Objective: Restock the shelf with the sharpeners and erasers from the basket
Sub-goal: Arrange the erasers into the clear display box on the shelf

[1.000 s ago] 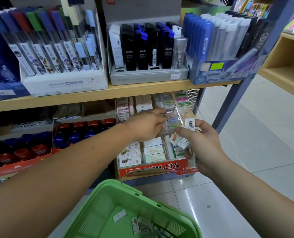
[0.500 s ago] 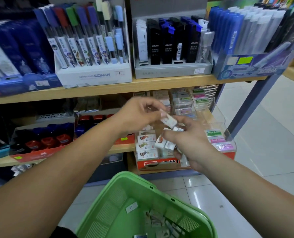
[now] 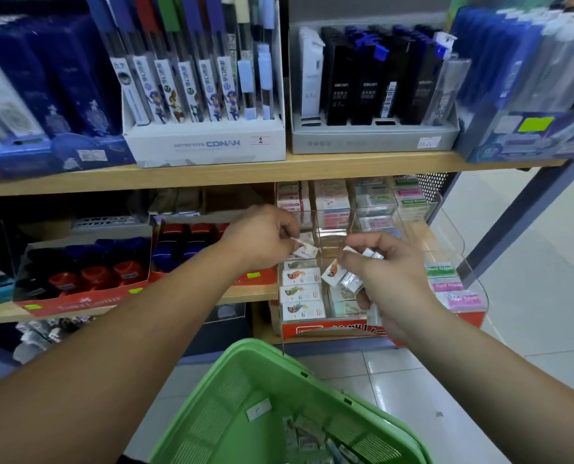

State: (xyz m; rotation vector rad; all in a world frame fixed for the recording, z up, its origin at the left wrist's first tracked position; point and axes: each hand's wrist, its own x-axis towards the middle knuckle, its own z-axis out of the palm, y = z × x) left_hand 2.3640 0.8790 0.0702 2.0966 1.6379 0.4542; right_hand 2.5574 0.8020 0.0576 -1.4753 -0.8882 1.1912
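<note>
My left hand [image 3: 262, 241] pinches one small white eraser [image 3: 305, 250] over the left column of the clear eraser display [image 3: 460, 242] on the lower shelf. A little to its right, my right hand [image 3: 389, 279] grips a bunch of wrapped erasers [image 3: 342, 274]. Rows of white fish-print erasers [image 3: 301, 293] lie in the display under both hands. The green basket [image 3: 232, 406] hangs below at the frame's bottom, with several small packets [image 3: 309, 437] in it.
Red and blue sharpeners [image 3: 91, 276] fill a red tray on the lower shelf to the left. Boxes of pencil leads [image 3: 205, 95] stand on the wooden upper shelf [image 3: 312, 167]. A grey shelf post [image 3: 520, 219] and tiled floor [image 3: 530, 346] lie right.
My left hand has drawn one eraser away from the bunch in my right hand and moved it left over the display. The view has come closer to the shelf.
</note>
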